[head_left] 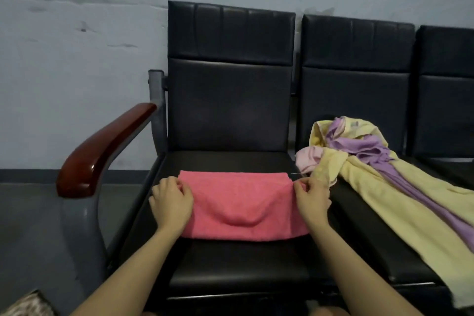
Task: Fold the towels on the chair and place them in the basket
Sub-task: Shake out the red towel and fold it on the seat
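Note:
A pink towel, folded into a wide band, lies across the black seat of the left chair. My left hand grips its left end with curled fingers. My right hand pinches the right end near the far corner. On the neighbouring seat to the right lies a loose heap: a yellow towel, a purple towel draped over it, and a pale pink towel at its left edge. No basket shows clearly.
A red-brown wooden armrest on a grey metal frame stands left of the seat. A third black chair sits at the far right. A pale wall is behind. A woven, patterned object peeks in at the bottom left corner.

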`<state>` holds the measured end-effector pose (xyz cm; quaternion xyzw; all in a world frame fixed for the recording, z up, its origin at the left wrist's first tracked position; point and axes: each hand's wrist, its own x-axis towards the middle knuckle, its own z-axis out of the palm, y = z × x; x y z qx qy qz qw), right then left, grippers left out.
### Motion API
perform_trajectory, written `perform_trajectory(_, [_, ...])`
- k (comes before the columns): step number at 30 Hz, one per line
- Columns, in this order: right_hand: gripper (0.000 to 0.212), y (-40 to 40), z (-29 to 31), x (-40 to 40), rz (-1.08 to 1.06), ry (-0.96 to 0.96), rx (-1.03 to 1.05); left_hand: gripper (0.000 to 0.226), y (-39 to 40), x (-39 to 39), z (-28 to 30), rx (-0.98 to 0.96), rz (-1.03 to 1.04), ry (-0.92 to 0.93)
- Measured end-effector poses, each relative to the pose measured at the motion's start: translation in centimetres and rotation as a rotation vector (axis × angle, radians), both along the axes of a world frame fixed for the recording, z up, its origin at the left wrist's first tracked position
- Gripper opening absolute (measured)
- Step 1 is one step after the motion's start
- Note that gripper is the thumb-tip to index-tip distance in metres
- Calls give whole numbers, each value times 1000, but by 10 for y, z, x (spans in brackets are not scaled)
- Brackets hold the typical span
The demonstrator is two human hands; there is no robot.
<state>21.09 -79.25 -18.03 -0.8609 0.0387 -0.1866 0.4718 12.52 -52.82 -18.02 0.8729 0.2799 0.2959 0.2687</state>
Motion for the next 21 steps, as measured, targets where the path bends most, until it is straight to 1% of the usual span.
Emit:
perform_trajectory(2, [16, 8, -6, 8, 14, 54, -101, 29, 3, 10, -6, 109, -80, 138])
perform_trajectory(4, [21, 13, -13, 17, 67, 66, -219, 38, 4, 22, -9, 194, -161, 245])
perform_trajectory(9, [41, 29, -27, 43, 351, 97, -487, 49, 4, 57, -17, 344, -394, 466])
perform_trajectory(11, [46, 33, -35, 49, 462, 151, -600, 53, 4, 63, -24, 387, -465, 571])
perform_trajectory(13, [49, 33, -43, 50, 520, 233, -716, 56, 6, 64, -31, 376, -507, 654])
perform_trajectory(16, [50, 28, -47, 42, 518, 255, -807, 57, 11, 56, -37, 338, -540, 698])
perform_trajectory(21, [44, 26, -45, 11, 484, 137, -819, 57, 12, 25, -39, 347, -531, 629])
